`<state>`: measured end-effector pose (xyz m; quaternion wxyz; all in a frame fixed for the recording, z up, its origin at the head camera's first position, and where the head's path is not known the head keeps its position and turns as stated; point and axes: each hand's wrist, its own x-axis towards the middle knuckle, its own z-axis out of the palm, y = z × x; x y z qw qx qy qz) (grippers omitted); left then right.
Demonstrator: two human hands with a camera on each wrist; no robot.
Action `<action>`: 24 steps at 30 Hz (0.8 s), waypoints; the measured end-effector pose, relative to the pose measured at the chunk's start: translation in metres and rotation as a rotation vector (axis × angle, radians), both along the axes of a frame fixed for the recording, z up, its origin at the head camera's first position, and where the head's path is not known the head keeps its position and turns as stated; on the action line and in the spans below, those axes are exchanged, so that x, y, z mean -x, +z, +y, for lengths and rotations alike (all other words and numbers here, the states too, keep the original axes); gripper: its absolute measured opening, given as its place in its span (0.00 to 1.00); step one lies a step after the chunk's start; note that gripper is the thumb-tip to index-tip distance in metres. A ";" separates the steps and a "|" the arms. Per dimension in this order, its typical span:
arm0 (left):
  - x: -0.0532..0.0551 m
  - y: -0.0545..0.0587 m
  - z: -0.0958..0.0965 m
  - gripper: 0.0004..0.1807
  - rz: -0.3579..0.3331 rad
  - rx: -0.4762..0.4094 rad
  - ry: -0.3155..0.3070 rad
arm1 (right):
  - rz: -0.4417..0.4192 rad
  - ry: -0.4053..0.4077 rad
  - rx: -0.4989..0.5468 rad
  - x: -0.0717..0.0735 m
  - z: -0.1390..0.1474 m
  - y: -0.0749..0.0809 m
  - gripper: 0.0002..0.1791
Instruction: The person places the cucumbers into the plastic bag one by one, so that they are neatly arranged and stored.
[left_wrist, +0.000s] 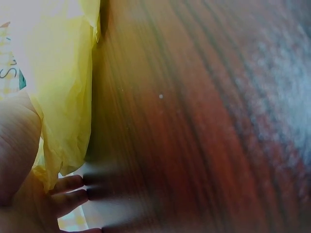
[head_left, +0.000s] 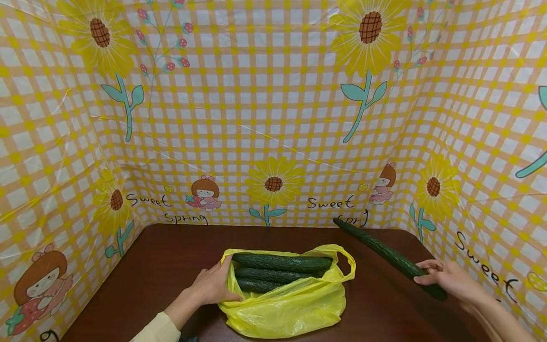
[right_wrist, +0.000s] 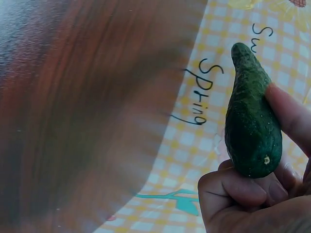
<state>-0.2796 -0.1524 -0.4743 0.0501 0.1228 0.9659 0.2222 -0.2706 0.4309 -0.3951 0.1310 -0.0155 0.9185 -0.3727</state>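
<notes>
My right hand [head_left: 448, 281] grips a long dark green cucumber [head_left: 380, 248] near its close end, and the far end points up toward the back of the table. In the right wrist view, that cucumber [right_wrist: 253, 121] is seen end-on between thumb and curled fingers. A yellow plastic bag [head_left: 290, 313] lies in the middle with its mouth spread. Several cucumbers [head_left: 284, 262] lie side by side inside it. My left hand [head_left: 213, 283] holds the bag's left rim, thumb over the front edge. Close up in the left wrist view, yellow plastic [left_wrist: 63, 97] hangs beside the fingers.
A dark brown wooden table [head_left: 179, 247] bears the bag. Checked cloth [head_left: 273, 118] with sunflowers and printed words walls in the back and both sides. One bag handle [head_left: 351, 266] loops out to the right.
</notes>
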 end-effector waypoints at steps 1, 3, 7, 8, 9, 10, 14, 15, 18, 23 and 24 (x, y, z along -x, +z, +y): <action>0.000 0.000 0.000 0.69 0.000 -0.001 0.001 | -0.002 0.013 -0.008 0.001 -0.001 0.002 0.37; 0.000 0.000 0.000 0.69 -0.001 -0.002 0.002 | 0.010 0.035 -0.016 0.002 -0.004 0.006 0.38; -0.001 0.001 0.000 0.69 -0.002 0.001 0.004 | 0.023 0.062 0.005 0.002 -0.012 0.013 0.38; -0.001 0.001 -0.001 0.69 -0.001 0.002 0.003 | 0.027 0.069 0.010 0.001 -0.014 0.015 0.37; -0.001 0.001 -0.001 0.69 0.000 0.002 0.002 | 0.027 0.073 0.014 0.001 -0.016 0.016 0.37; -0.001 0.001 -0.001 0.69 0.002 0.002 0.001 | 0.029 0.077 0.015 0.000 -0.018 0.018 0.37; -0.001 0.001 -0.001 0.69 0.012 0.002 -0.008 | 0.037 0.128 0.019 0.000 -0.027 0.024 0.34; -0.001 0.001 -0.001 0.69 0.014 0.003 -0.010 | 0.038 0.143 0.024 0.000 -0.029 0.025 0.34; -0.001 0.001 -0.001 0.69 0.021 0.005 -0.015 | 0.033 0.188 0.043 0.000 -0.036 0.030 0.33; 0.000 -0.001 -0.002 0.69 0.025 0.011 -0.016 | 0.046 0.251 0.082 0.001 -0.050 0.037 0.31; 0.001 -0.001 -0.002 0.69 0.025 0.010 -0.017 | 0.051 0.262 0.085 0.001 -0.053 0.038 0.30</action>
